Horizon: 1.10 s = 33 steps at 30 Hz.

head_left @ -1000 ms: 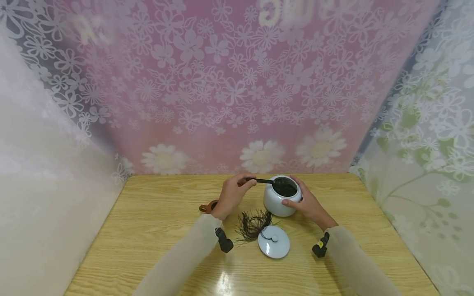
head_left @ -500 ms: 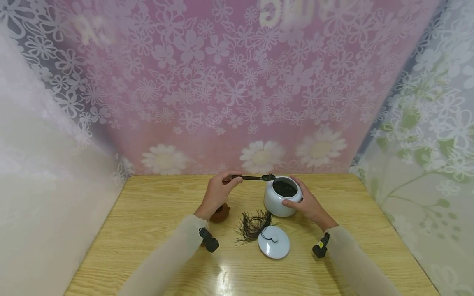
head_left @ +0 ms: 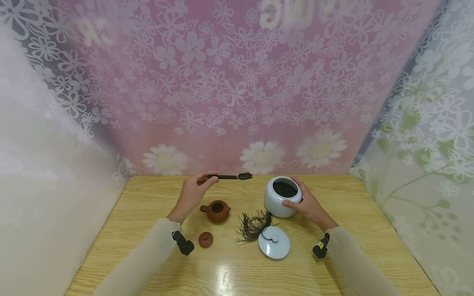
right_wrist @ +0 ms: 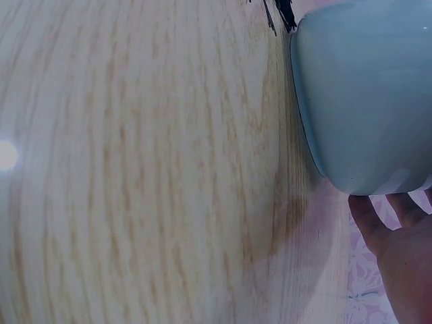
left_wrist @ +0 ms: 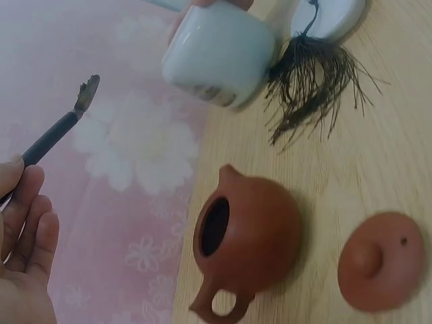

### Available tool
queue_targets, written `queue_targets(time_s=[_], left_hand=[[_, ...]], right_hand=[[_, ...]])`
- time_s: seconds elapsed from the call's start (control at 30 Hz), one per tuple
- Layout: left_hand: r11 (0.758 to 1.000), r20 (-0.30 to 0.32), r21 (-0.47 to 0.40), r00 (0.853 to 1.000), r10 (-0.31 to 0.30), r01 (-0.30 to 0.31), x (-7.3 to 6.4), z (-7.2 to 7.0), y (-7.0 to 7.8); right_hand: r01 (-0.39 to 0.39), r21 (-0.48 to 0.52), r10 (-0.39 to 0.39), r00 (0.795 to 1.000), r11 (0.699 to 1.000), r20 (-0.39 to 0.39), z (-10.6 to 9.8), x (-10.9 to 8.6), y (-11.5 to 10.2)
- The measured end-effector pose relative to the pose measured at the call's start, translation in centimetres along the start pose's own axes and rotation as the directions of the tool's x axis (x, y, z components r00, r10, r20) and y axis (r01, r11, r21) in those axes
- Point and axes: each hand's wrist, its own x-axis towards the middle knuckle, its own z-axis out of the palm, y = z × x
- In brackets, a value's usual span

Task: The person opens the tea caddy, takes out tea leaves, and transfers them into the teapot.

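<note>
My left hand (head_left: pixel 191 194) pinches the dark handle of a small tea scoop (head_left: pixel 226 177), held level above the table's far side. Dark tea leaves (head_left: pixel 245 176) are heaped on its tip. A white ceramic jar (head_left: pixel 275 205) with dark leaves inside is gripped by my right hand (head_left: pixel 310 207), thumb on the near side and fingers round the far side. Below and right of the left hand stands a brown clay teapot (head_left: pixel 221 216), its top uncovered; the left wrist view shows its dark mouth. Its round clay lid (left_wrist: pixel 382 262) lies nearby on the wood.
In front of the jar, a white lid (head_left: pixel 275 249) with a knob rests on the table (head_left: pixel 155 193). A black tassel (head_left: pixel 253 227) of fine strands lies beside that lid. Flower-patterned cloth (head_left: pixel 237 102) rises behind the table and along both sides.
The scoop has come out of the jar bearing leaves, and my left hand has carried it leftward. The teapot and clay lid are now uncovered to view. My right hand stays on the jar.
</note>
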Motion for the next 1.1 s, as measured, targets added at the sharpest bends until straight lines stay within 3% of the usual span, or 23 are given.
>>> queue_targets(time_s=[0.53, 0.93, 1.1], left_hand=[[0.995, -0.017, 0.068, 0.998, -0.066, 0.067, -3.0, -5.6, -2.9], [0.987, -0.019, 0.139, 0.997, -0.074, 0.076, -5.0, -6.9, -6.0], [0.983, -0.008, 0.160, 0.996, -0.089, 0.089, -5.7, -7.3, -6.7]], right_hand=[[-0.002, -0.006, 0.002, 1.000, 1.000, -0.002, 0.0, 0.0, -0.1], [-0.005, 0.009, 0.005, 1.000, 1.000, 0.000, 0.0, 0.1, 0.3], [-0.005, 0.005, 0.005, 1.000, 1.000, 0.000, 0.0, 0.0, 0.0]])
